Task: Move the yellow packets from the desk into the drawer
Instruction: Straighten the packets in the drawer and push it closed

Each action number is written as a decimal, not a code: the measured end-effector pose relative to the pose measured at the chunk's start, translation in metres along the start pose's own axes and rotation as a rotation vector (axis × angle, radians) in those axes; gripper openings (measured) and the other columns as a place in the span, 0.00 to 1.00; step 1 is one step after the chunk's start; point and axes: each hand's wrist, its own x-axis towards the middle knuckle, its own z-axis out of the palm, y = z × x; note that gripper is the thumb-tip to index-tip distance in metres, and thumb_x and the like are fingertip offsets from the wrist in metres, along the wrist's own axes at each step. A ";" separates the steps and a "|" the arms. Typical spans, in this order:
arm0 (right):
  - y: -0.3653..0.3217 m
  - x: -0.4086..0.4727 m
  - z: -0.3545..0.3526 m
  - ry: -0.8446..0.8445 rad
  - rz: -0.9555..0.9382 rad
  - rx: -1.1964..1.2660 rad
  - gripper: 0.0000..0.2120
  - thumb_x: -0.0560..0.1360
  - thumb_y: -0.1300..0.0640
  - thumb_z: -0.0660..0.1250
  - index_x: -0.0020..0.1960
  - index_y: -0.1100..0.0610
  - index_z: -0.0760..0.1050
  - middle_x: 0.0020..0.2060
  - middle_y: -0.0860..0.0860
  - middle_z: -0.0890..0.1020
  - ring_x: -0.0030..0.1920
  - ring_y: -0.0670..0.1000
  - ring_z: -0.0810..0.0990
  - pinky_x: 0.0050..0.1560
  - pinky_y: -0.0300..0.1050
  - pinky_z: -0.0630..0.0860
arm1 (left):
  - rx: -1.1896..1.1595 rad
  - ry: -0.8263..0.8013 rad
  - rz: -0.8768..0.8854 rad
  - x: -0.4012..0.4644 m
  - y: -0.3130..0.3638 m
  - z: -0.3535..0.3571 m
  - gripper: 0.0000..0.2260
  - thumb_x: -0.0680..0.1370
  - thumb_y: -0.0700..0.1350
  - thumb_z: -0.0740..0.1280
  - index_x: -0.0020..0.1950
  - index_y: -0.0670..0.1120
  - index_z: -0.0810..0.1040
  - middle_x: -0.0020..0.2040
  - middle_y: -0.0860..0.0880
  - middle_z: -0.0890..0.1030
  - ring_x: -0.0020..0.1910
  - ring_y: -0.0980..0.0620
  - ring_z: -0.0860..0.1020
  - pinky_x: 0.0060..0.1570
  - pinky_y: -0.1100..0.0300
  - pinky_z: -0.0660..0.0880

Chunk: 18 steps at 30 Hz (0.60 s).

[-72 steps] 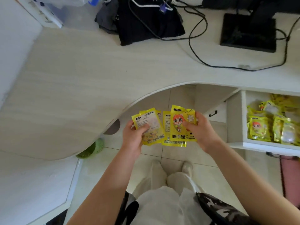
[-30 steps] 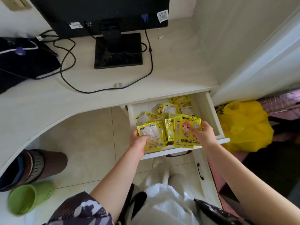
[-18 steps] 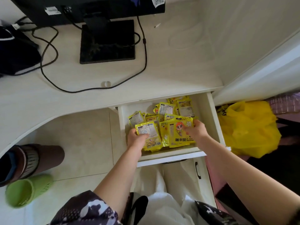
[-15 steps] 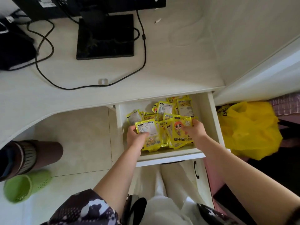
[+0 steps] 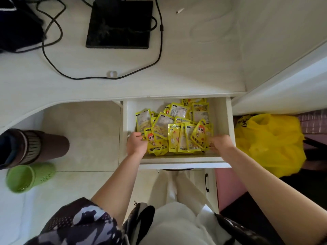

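The white drawer (image 5: pixel 224 121) stands pulled out under the desk edge. Several yellow packets (image 5: pixel 177 137) lie piled inside it, some showing a cartoon face, some their printed backs. My left hand (image 5: pixel 136 145) is inside the drawer at its front left, fingers loosely curled, beside a cartoon packet (image 5: pixel 156 145) and holding nothing. My right hand (image 5: pixel 219 143) is at the front right, fingertips against the edge of a tilted cartoon packet (image 5: pixel 200 137), which rests on the pile. No yellow packet is visible on the desk (image 5: pixel 194 68).
A black monitor base (image 5: pixel 120 23) and black cables (image 5: pixel 159 50) sit on the desk behind the drawer. A yellow plastic bag (image 5: pixel 270 142) lies on the floor right of the drawer. A brown boot (image 5: pixel 35 145) and a green shoe (image 5: pixel 26 177) lie at left.
Both hands carried fanned packets from over the floor to the open drawer and lowered them in. The packets now lie spread at the drawer's front and the hands have drawn apart.
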 end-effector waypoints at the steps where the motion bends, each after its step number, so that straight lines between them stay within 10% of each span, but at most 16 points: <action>1: 0.000 -0.004 -0.003 -0.017 0.003 0.049 0.08 0.72 0.62 0.70 0.50 0.65 0.77 0.47 0.61 0.81 0.48 0.59 0.82 0.56 0.57 0.80 | -0.027 0.036 -0.003 -0.007 -0.001 -0.003 0.18 0.73 0.36 0.67 0.63 0.43 0.76 0.57 0.46 0.82 0.53 0.46 0.80 0.49 0.58 0.74; 14: 0.069 -0.054 -0.058 0.142 -0.002 0.156 0.09 0.77 0.60 0.62 0.56 0.60 0.73 0.37 0.55 0.76 0.34 0.52 0.74 0.35 0.46 0.75 | -0.267 0.090 -0.175 -0.075 -0.088 -0.012 0.03 0.69 0.42 0.72 0.41 0.46 0.80 0.37 0.45 0.83 0.42 0.41 0.82 0.51 0.50 0.79; 18: 0.079 -0.054 -0.061 0.071 0.182 0.285 0.11 0.77 0.60 0.62 0.59 0.60 0.70 0.42 0.57 0.76 0.40 0.54 0.77 0.46 0.53 0.80 | -0.584 -0.064 -0.367 -0.075 -0.092 -0.012 0.08 0.77 0.42 0.67 0.53 0.40 0.76 0.44 0.42 0.81 0.44 0.42 0.82 0.51 0.50 0.79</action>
